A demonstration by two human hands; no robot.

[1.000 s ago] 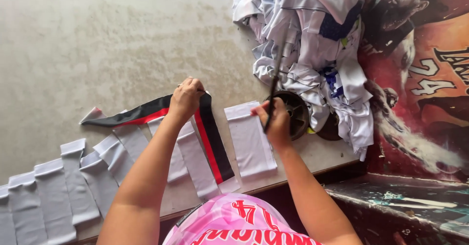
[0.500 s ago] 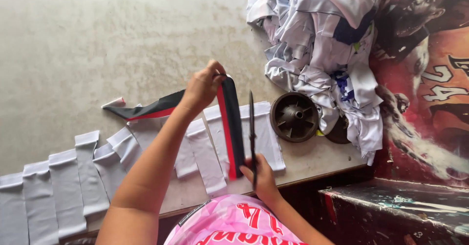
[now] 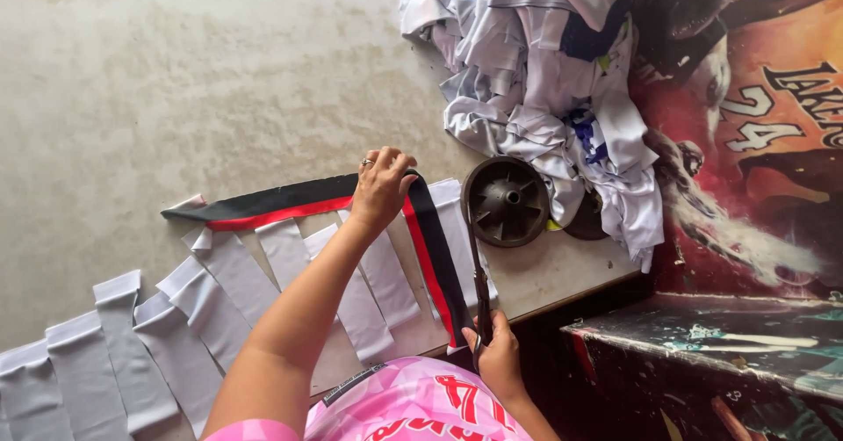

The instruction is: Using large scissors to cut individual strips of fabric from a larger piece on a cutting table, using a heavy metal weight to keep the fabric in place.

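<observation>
My left hand (image 3: 383, 184) pinches a long black and red fabric strip (image 3: 272, 204) at its bend. One end of the strip lies flat to the left on the table; the other runs down toward me. My right hand (image 3: 498, 357) grips a pair of dark scissors (image 3: 479, 274) near the table's front edge. The blades point up and away, beside the lower end of the strip. A ring shows on my left hand.
Several white fabric strips (image 3: 167, 318) lie side by side along the pale table (image 3: 176, 81). A black round wheel-like object (image 3: 507, 200) sits right of my left hand. A heap of white and blue garments (image 3: 544, 72) is at the back right. A dark painted surface (image 3: 746, 344) is lower right.
My right hand left the black round object, came down to the table's front edge with the scissors. My left hand lifted the black and red strip, then lowered it slightly.
</observation>
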